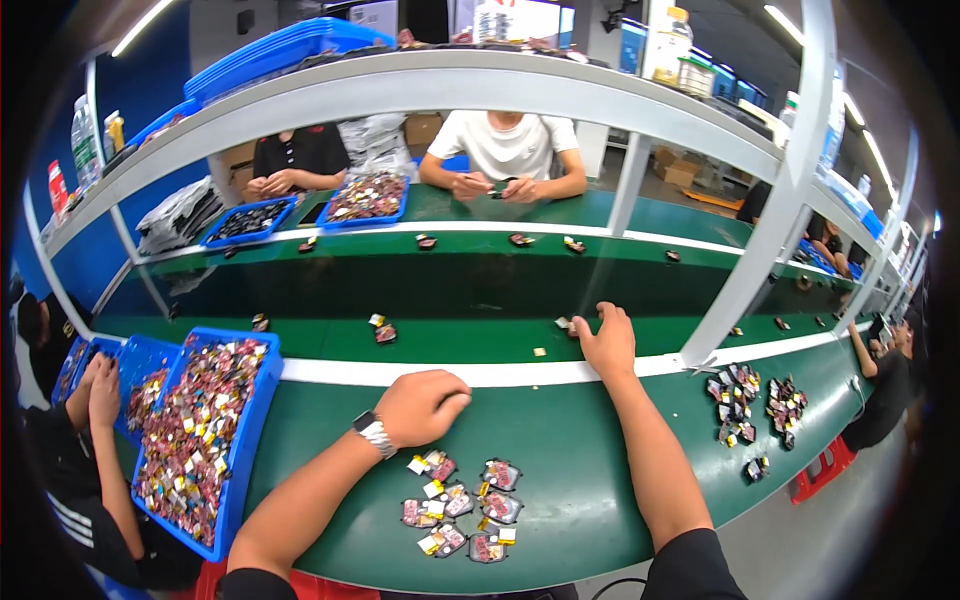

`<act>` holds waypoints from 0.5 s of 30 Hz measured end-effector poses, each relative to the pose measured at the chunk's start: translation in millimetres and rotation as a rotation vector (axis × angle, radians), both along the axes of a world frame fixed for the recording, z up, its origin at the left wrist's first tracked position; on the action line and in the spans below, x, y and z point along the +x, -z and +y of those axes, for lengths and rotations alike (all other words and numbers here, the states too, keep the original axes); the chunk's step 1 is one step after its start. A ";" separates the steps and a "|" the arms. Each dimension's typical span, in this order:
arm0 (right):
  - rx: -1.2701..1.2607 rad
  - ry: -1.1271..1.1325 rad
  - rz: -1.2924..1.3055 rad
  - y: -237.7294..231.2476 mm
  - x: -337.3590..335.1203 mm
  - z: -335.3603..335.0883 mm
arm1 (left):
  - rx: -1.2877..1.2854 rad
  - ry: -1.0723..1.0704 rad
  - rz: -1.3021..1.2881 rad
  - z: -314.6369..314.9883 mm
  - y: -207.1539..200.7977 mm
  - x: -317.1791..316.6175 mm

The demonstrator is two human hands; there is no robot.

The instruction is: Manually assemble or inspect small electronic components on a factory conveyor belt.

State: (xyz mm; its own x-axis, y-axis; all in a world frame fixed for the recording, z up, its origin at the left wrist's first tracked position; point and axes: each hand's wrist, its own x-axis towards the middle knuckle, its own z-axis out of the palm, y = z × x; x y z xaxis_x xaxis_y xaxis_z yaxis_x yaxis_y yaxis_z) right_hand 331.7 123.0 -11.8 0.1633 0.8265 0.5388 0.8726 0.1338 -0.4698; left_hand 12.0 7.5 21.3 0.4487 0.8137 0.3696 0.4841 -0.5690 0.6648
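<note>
I see my right hand point(607, 340) stretched out past the white strip onto the belt point(470, 335), fingers spread, its tips touching a small packet point(566, 324) lying there. My left hand point(420, 405) is curled into a loose fist on the green worktop point(570, 450); I cannot tell whether it holds anything. Just below it, between my forearms, lies a cluster of packets point(463, 515). A blue tray point(250, 430) heaped with packets sits to the left of my left arm, well apart from the right hand.
</note>
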 end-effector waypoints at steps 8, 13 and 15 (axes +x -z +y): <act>-0.051 0.047 -0.118 21.8 12.7 9.7 | 1.146 0.132 0.633 -16.5 -54.1 54.9; -0.062 0.062 -0.078 17.4 10.9 11.0 | 1.154 0.161 0.632 -14.7 -52.7 54.6; -0.058 0.059 -0.048 15.2 11.8 8.7 | 1.147 0.159 0.625 -15.7 -51.4 54.6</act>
State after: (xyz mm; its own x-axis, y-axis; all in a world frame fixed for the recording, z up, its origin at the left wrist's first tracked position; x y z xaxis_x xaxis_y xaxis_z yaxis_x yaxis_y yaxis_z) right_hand 343.5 131.6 -27.0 0.1883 0.8464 0.4982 0.8997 0.0548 -0.4331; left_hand 66.6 -8.2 72.7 0.8559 0.1011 0.5071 0.4076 -0.7353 -0.5414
